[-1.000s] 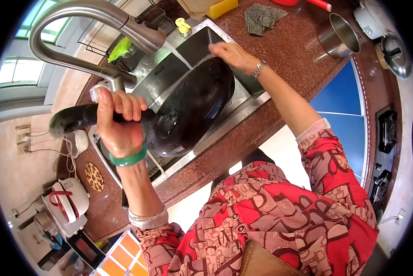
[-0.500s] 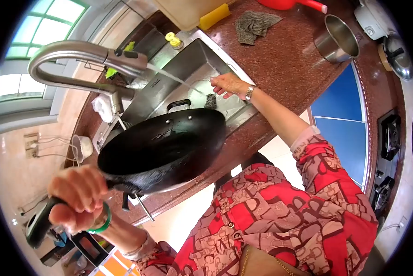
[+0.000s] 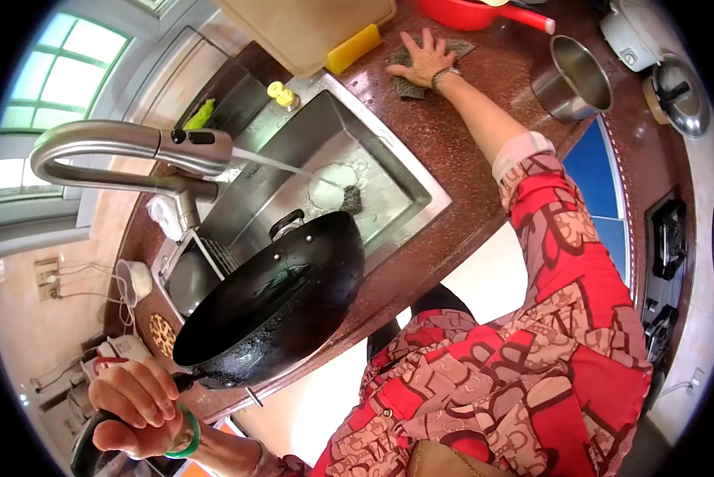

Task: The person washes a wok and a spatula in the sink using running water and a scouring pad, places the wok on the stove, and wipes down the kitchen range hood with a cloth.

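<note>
My left hand (image 3: 138, 405), with a green bangle at the wrist, is wrapped round the handle of a black wok (image 3: 269, 294). The wok is tilted, its inside wet, and its far side with a small loop handle (image 3: 286, 225) hangs over the sink (image 3: 388, 171). My right hand (image 3: 427, 62) lies flat with fingers spread on a grey-brown cloth (image 3: 411, 89) on the counter. From the faucet (image 3: 194, 149) water runs into the sink, where a dark scrubber (image 3: 352, 199) lies.
A yellow sponge (image 3: 354, 49) and a cutting board (image 3: 309, 28) stand behind the sink. On the red-brown counter (image 3: 476, 143) are a steel pot (image 3: 573, 79) and a red pan (image 3: 460, 14). A small yellow-capped bottle (image 3: 282, 95) is at the sink rim.
My right hand has moved from above the sink to the cloth and opened flat on it. The wok has tipped more steeply, still in my left hand.
</note>
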`<move>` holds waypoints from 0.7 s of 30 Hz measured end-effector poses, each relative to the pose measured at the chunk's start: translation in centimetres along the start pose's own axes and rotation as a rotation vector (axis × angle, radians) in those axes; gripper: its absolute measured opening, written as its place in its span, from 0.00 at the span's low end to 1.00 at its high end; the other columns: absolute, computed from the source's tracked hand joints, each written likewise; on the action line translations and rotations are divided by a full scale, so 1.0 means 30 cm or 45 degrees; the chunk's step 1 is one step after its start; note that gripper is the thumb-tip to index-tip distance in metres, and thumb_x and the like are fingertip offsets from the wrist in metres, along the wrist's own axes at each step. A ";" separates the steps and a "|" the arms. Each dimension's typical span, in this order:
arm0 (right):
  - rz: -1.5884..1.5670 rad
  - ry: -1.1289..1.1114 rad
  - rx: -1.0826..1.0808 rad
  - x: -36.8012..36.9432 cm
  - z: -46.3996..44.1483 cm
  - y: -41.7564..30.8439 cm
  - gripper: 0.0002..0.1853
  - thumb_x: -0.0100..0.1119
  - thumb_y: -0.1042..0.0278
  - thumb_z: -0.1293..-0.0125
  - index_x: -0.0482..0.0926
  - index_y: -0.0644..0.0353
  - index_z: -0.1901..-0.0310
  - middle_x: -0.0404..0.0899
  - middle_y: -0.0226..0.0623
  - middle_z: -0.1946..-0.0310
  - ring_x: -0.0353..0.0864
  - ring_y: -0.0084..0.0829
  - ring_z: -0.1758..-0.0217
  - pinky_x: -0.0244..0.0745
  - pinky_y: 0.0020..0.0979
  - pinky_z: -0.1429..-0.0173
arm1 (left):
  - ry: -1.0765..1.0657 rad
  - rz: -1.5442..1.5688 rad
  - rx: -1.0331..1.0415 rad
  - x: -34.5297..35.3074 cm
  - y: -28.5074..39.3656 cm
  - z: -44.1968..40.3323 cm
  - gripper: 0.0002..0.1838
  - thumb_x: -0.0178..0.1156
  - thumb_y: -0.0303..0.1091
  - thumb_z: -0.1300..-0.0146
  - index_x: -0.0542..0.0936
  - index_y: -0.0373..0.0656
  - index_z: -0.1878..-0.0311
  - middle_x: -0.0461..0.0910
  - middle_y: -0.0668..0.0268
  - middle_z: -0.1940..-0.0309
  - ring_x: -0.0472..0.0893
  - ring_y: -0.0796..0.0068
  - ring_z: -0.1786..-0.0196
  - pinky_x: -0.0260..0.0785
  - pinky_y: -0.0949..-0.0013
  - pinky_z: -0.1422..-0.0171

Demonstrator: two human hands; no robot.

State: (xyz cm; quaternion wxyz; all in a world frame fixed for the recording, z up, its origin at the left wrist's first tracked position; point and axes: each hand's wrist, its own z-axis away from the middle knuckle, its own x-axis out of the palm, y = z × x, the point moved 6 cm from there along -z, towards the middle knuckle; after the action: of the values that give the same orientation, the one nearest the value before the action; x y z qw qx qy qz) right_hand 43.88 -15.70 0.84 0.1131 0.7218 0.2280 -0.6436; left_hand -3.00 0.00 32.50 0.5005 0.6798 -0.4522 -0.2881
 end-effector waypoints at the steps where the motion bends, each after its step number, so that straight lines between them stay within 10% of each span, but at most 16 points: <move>1: 0.031 -0.060 -0.032 0.047 -0.002 0.009 0.41 0.51 0.30 0.51 0.57 0.37 0.36 0.45 0.43 0.33 0.47 0.57 0.34 0.44 0.64 0.38 | -0.003 0.008 -0.011 0.003 -0.003 -0.003 0.25 0.52 0.55 0.39 0.63 0.47 0.82 0.64 0.72 0.88 0.65 0.81 0.88 0.61 0.77 0.78; 6: -0.254 0.265 -0.392 -0.001 0.209 -0.037 0.15 0.54 0.63 0.43 0.74 0.50 0.52 0.66 0.39 0.44 0.61 0.41 0.39 0.58 0.44 0.41 | 0.052 0.065 -0.040 0.004 -0.022 -0.021 0.25 0.50 0.55 0.38 0.62 0.48 0.82 0.62 0.72 0.88 0.63 0.81 0.88 0.61 0.75 0.76; 9: -0.581 0.339 -0.509 -0.079 0.475 -0.066 0.13 0.55 0.65 0.44 0.77 0.58 0.57 0.73 0.41 0.50 0.69 0.44 0.44 0.63 0.40 0.42 | -0.001 0.131 -0.093 0.025 -0.034 -0.035 0.22 0.42 0.50 0.33 0.59 0.50 0.81 0.57 0.73 0.87 0.57 0.80 0.84 0.53 0.75 0.72; 13: -1.517 0.250 0.330 -0.186 0.730 -0.023 0.16 0.54 0.60 0.39 0.78 0.65 0.58 0.79 0.42 0.61 0.79 0.34 0.63 0.72 0.31 0.55 | 0.167 0.418 -0.130 0.015 -0.054 -0.024 0.22 0.44 0.46 0.32 0.60 0.48 0.82 0.54 0.73 0.85 0.54 0.79 0.82 0.53 0.73 0.69; 16: -2.025 0.293 0.148 -0.532 0.944 -0.251 0.16 0.46 0.68 0.35 0.72 0.63 0.47 0.79 0.31 0.62 0.74 0.19 0.62 0.70 0.24 0.54 | 0.331 0.392 -0.059 0.042 -0.057 0.004 0.21 0.50 0.44 0.35 0.60 0.48 0.82 0.53 0.73 0.85 0.53 0.78 0.81 0.52 0.71 0.70; 21: -1.325 0.837 -0.595 -0.773 1.115 -0.492 0.24 0.50 0.64 0.40 0.65 0.54 0.40 0.56 0.41 0.36 0.54 0.39 0.33 0.46 0.39 0.30 | 0.454 0.457 0.095 0.202 -0.013 0.106 0.19 0.55 0.44 0.38 0.63 0.48 0.81 0.54 0.74 0.86 0.55 0.78 0.81 0.55 0.70 0.68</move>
State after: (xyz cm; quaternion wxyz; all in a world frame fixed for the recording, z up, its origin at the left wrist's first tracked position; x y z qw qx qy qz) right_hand 5.96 -22.38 20.61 -0.1347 0.6329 0.7036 -0.2936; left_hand -2.98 -6.76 31.45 0.5901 0.6467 -0.4805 -0.0533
